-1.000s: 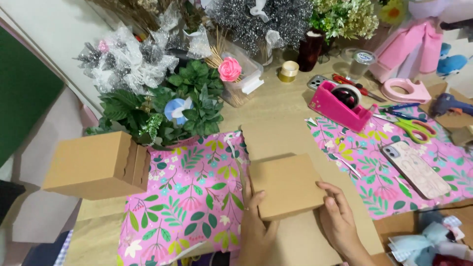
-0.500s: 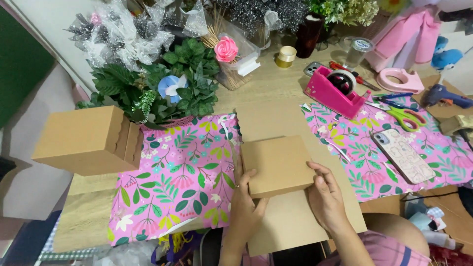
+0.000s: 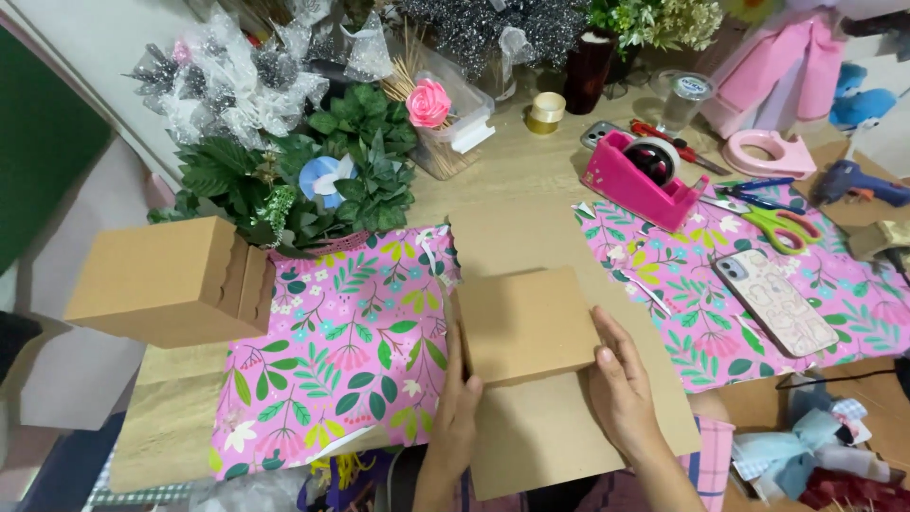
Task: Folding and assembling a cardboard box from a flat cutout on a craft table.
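the left hand (image 3: 458,417) and the right hand (image 3: 621,389) press on both sides of a small brown box (image 3: 524,325). the fingers are mostly straight and flat on its edges, not curled around it, so the box stays put. the box sits on a big flat brown card sheet (image 3: 569,427) in the middle of the table, right in front of the person. pink flower paper (image 3: 341,351) lies just to the left, touching the sheet. a bigger brown box (image 3: 171,280) stands farther left. a pink tape holder (image 3: 645,175), green scissors (image 3: 782,228) and a phone (image 3: 773,299) rest off to the right, out of the way.
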